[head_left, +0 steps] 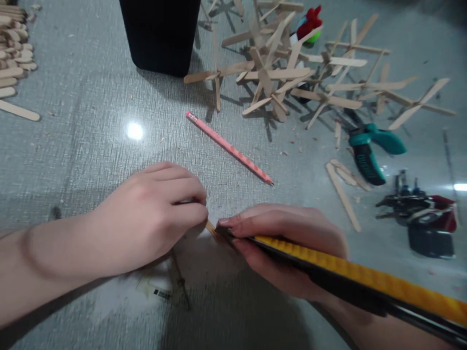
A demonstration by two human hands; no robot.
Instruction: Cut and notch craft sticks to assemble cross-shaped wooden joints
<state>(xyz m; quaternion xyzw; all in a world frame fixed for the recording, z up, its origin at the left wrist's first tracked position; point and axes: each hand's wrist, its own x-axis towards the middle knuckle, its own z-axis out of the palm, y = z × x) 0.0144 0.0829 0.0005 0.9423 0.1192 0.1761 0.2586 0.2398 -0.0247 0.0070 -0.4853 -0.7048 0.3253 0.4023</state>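
Observation:
My left hand (156,214) is closed, its fingers pinching a wooden craft stick (210,227) whose short end shows past the fingertips. The rest of that stick is hidden under the hand. In my right hand (292,233) is a yellow and black utility knife (328,262), gripped low near its tip. Its dark front end meets the craft stick, between my two hands. Beyond them lies a pink pencil (229,148), pointing to the lower right.
A black container (160,36) stands at the back. Assembled stick pieces (268,73) spread across the back right. Teal-handled pliers (368,150) and a dark cluster of small tools (419,209) lie at right. Loose craft sticks (14,63) are piled at far left.

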